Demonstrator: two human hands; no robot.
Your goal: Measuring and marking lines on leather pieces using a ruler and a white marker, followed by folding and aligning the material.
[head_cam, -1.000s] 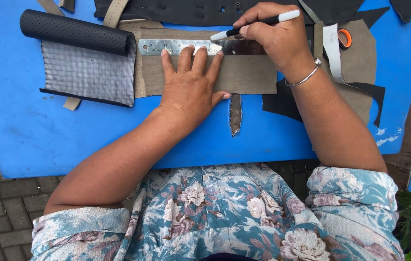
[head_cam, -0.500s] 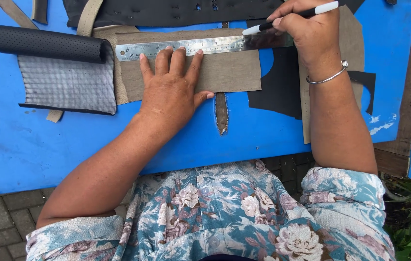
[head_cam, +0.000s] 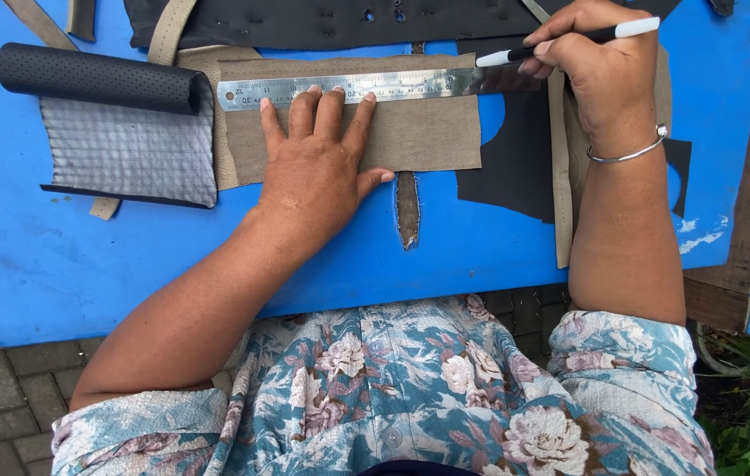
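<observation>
While left hand presses flat on steel ruler and tan fabric, right hand grips pen.

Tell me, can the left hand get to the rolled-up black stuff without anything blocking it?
Probably yes. The left hand lies flat on the tan fabric piece, fingertips on the metal ruler. The black perforated roll sits just to its left on the blue table, nothing between them.
</observation>
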